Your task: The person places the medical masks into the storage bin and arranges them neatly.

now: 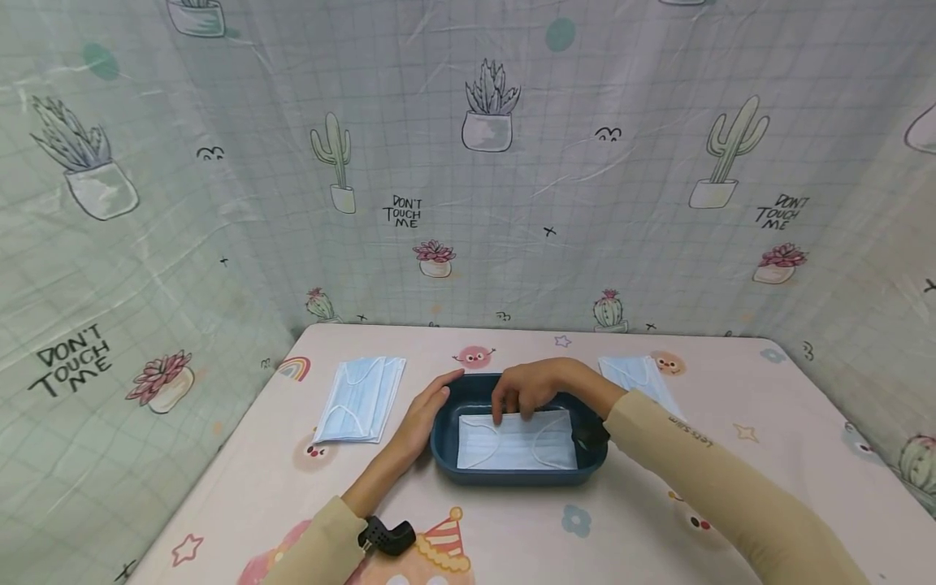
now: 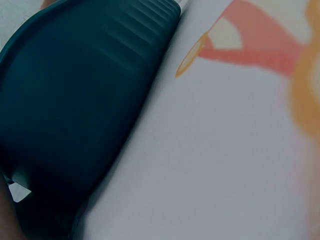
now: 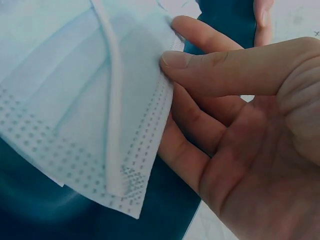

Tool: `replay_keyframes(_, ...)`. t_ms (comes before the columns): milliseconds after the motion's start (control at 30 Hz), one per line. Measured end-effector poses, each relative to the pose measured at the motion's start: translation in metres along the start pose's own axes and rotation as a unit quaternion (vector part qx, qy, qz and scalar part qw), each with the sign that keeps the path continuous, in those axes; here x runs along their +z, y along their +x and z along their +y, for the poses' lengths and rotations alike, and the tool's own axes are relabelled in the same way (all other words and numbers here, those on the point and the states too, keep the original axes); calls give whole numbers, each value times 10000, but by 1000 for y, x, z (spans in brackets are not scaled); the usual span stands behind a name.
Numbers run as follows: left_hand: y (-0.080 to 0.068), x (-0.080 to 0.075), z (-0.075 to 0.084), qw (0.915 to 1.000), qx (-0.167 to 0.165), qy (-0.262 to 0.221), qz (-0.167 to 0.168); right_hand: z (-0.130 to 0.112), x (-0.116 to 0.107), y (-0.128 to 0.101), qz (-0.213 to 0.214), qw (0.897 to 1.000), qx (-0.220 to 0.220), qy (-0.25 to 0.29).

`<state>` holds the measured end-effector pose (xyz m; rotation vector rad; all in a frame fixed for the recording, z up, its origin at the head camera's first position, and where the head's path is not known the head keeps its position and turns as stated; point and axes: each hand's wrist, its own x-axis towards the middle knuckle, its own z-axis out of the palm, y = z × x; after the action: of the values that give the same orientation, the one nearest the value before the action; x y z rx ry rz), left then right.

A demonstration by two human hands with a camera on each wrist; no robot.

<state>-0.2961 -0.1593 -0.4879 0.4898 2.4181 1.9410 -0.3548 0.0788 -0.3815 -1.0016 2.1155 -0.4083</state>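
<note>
A dark teal plastic basin [image 1: 519,478] stands on the table, its ribbed outer wall [image 2: 75,95] filling much of the left wrist view. Inside lies a pale blue disposable face mask [image 1: 517,445] with white ear loops, pleats and dotted seams. My right hand [image 1: 532,385] reaches in from the right and pinches the mask's edge; the right wrist view has the thumb [image 3: 200,70] on top and the other fingers behind. Along the basin's left side rests my left hand [image 1: 420,416], its fingers extended up to the rim. Only a sliver of that hand shows in the left wrist view.
More blue face masks [image 1: 360,402] lie overlapping left of the basin. Others [image 1: 638,379] lie at the back right, partly hidden by my right forearm. The table [image 1: 629,520] wears a pink cartoon-print cover, and a cactus-print curtain [image 1: 541,195] hangs behind and at both sides.
</note>
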Motion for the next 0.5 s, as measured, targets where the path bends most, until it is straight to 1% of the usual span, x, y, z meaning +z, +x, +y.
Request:
replay_keyframes(233,1,-1,0,10000,24,4,-28,6,3,3,423,9991,82,45)
replay_keyframes(500,0,-1,0,10000,6,-55,-58,9,6,2,564,9981,72,243)
